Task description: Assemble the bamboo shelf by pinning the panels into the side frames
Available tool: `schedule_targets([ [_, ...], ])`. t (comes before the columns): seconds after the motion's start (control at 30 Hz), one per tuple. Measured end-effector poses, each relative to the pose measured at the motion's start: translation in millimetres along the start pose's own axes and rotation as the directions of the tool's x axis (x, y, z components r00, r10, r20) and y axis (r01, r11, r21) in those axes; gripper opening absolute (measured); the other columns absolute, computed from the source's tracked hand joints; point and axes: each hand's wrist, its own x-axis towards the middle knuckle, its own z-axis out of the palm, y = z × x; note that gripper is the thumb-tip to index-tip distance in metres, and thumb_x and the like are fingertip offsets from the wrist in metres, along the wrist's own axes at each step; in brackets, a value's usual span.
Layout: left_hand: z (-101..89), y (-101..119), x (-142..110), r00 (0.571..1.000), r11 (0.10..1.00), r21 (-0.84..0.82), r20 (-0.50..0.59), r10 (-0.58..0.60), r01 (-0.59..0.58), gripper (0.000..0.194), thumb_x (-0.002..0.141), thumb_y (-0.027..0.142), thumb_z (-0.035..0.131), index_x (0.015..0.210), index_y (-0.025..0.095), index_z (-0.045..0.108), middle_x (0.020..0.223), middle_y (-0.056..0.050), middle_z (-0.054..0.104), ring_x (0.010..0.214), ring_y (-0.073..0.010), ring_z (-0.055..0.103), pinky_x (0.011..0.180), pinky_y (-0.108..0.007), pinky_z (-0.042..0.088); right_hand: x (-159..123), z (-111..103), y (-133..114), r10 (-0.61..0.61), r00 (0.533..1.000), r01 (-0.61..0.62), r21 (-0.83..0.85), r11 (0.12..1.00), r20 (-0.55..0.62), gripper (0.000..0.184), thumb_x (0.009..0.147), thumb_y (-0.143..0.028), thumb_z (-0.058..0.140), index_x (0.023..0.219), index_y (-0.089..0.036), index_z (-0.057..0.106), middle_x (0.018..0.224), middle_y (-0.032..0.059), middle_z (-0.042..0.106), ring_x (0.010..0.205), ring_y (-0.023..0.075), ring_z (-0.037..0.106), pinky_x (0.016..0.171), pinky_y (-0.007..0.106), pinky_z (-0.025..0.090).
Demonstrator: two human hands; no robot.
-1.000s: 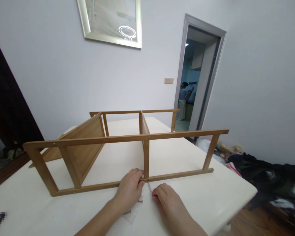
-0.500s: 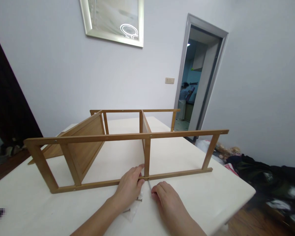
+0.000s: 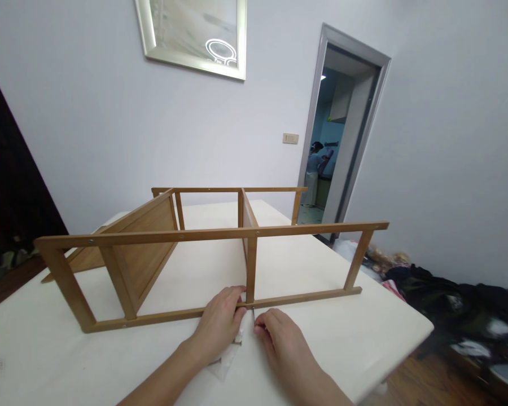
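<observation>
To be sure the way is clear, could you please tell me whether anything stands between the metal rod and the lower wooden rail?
Nothing visible: the rod, in the right hand, appears to meet the rail by the middle post. The left hand and plastic bag are to its left.

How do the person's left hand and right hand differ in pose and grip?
The left hand holds the lower wooden rail, whereas the right hand pinches a thin metal rod. The left hand reaches over the rail; the right hand is on its near side. Both are bare and close to the middle upright.
</observation>
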Motion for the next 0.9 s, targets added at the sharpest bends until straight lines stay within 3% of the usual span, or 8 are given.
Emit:
schedule_targets([
  [0.5, -2.7, 3, 0, 0.998, 0.999, 0.018, 0.035, 0.043, -0.044, 0.019, 0.086, 0.016, 0.048, 0.098, 0.021, 0.062, 0.098, -0.005, 0.065, 0.097, -0.0219, 0.059, 0.088, -0.035, 0.045, -7, 9, 15, -0.069, 0.995, 0.062, -0.094, 0.994, -0.07, 0.016, 0.092, -0.009, 0.046, 0.093, -0.02, 0.057, 0.084, 0.0035, 0.064, 0.073, 0.0178, 0.059, 0.065, 0.028, 0.044],
  [0.7, -3.6, 1, 0, 0.999, 0.999, -0.046, 0.023, 0.025, -0.024, 0.022, 0.083, 0.015, 0.05, 0.102, 0.021, 0.062, 0.103, -0.006, 0.067, 0.101, -0.022, 0.06, 0.093, -0.036, 0.045, -7, 3, 12, -0.015, 0.998, 0.011, -0.073, 0.997, -0.058, 0.015, 0.09, -0.007, 0.05, 0.089, -0.02, 0.057, 0.084, 0.0037, 0.064, 0.076, 0.0185, 0.059, 0.067, 0.028, 0.045],
  [0.9, -3.0, 3, 3, 0.999, 1.0, -0.024, 0.03, 0.016, -0.016, 0.018, 0.084, 0.015, 0.049, 0.092, 0.021, 0.063, 0.096, -0.005, 0.067, 0.096, -0.0219, 0.06, 0.088, -0.035, 0.046, -3, -4, 4, 0.004, 0.998, -0.006, -0.035, 0.999, -0.057, 0.015, 0.088, -0.006, 0.053, 0.084, -0.02, 0.056, 0.082, 0.0034, 0.064, 0.074, 0.0183, 0.06, 0.065, 0.028, 0.046],
])
